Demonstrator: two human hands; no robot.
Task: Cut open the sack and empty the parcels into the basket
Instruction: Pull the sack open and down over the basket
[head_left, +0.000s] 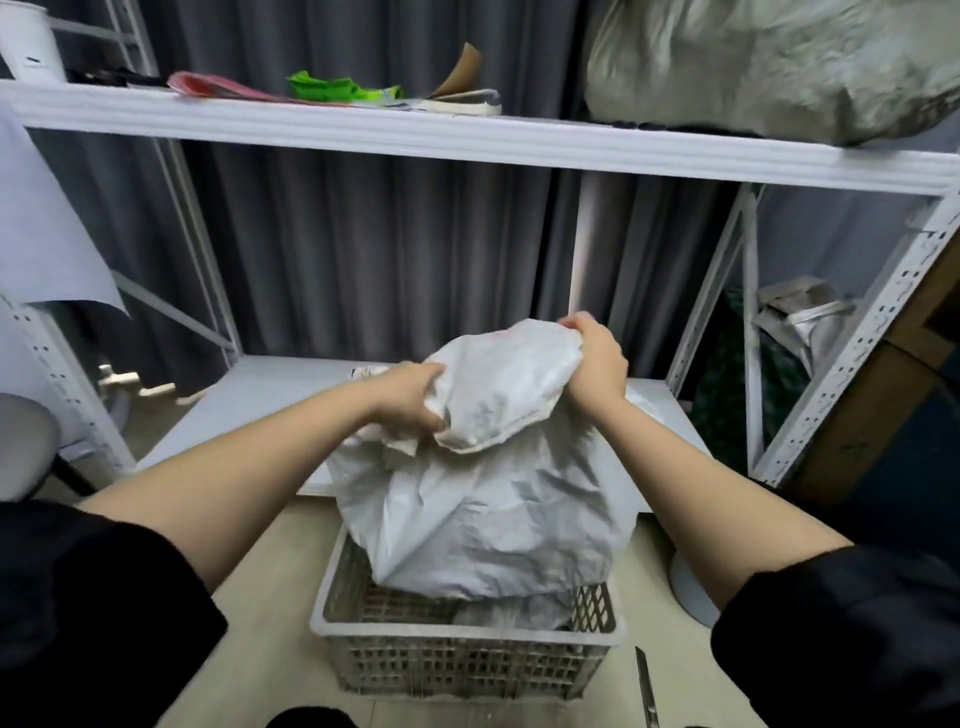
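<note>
A white woven sack (488, 514) stands upside down in a pale plastic basket (467, 631) on the floor, its mouth down inside the basket. My left hand (410, 400) grips the sack's upturned bottom on the left. My right hand (597, 364) pinches the same folded end on the right, a little higher. Pale wrapped parcels (514, 613) show under the sack's lower edge inside the basket. A cutter knife (647, 686) lies on the floor to the right of the basket.
A white metal rack stands behind the basket, its low shelf (249, 405) just past the sack. The upper shelf (363, 124) carries papers, a green scrap and a bulky grey sack (769, 67). A grey stool (26, 447) is at left.
</note>
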